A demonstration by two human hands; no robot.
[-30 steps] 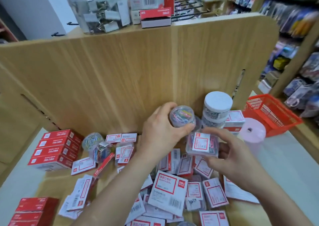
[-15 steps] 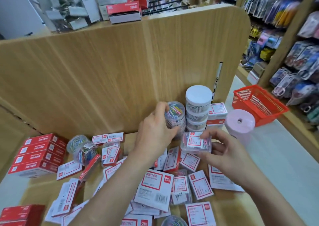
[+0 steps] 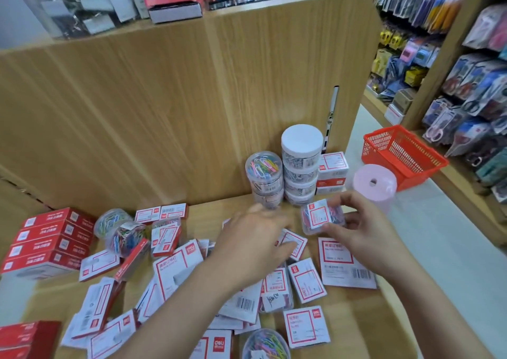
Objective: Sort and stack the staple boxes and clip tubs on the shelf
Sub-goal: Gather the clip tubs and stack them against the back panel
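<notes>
Released from the left hand (image 3: 255, 238), the round clip tub (image 3: 264, 166) of coloured clips is now sitting on top of a second tub (image 3: 268, 198) at the back edge of the shelf (image 3: 356, 328). It is standing just beside the white-lidded tub stack (image 3: 301, 142), and that hand is drawing back low over the loose staple boxes (image 3: 175, 265) in the middle of the shelf. Its fingers are lying loose and spread, gripping nothing, though blur is hiding whether the fingertips are touching the box beneath. The right hand (image 3: 365, 229) is hovering toward the right edge of the shelf, in front of the two stacks, pinching a clear clip box (image 3: 322, 216) by its sides between thumb and fingertips, with the labelled face turned up. That box is looking light and rigid; its thin, smooth plastic is likely slippery and may be popping open if squeezed across the lid, so holding it by opposite side walls seems the safer way. Its clips are probably shifting inside as it tilts. The round tubs would likely be rolling if laid on their sides, so they are asking to be set down flat, base on lid. The red staple boxes (image 3: 52, 238) stacked at the left edge are probably dense for their size, stiff card, best taken across the short sides.
</notes>
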